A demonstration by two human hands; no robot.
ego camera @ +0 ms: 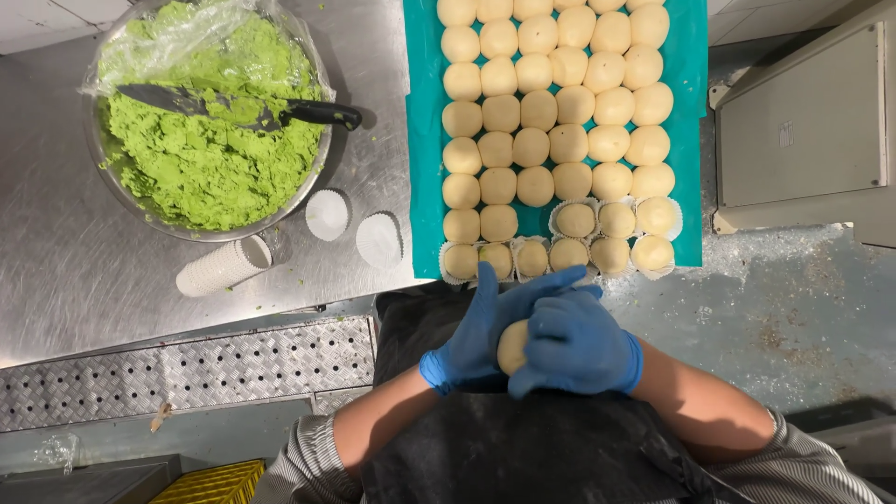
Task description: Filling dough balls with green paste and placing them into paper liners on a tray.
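1. Your two blue-gloved hands meet at lower centre of the frame, over the black apron (523, 448). The left hand (481, 336) lies open with fingers stretched flat; the right hand (574, 343) curls over it, and the pale dough ball (511, 347) sits pressed between the two.
2. Keep the left palm flat as a bed and let the cupped right hand do the turning — light, even pressure looks like the way to keep the ball round.
3. Only a sliver of dough shows between the gloves, so you cannot judge any seam from here; open the hands briefly to check the surface.
4. The teal tray (422, 187) lies just above your hands at upper centre, packed with rows of finished balls (537, 110). The nearest rows sit in white paper cups (576, 220) — match their size.
5. Spare paper cups lie on the steel table: a stack on its side (222, 267) and two loose ones (328, 215).
6. The steel bowl (107, 182) of green filling (205, 159), upper left, holds a black-handled knife (233, 105) and part-peeled cling film (187, 33). It is well apart from your hands.
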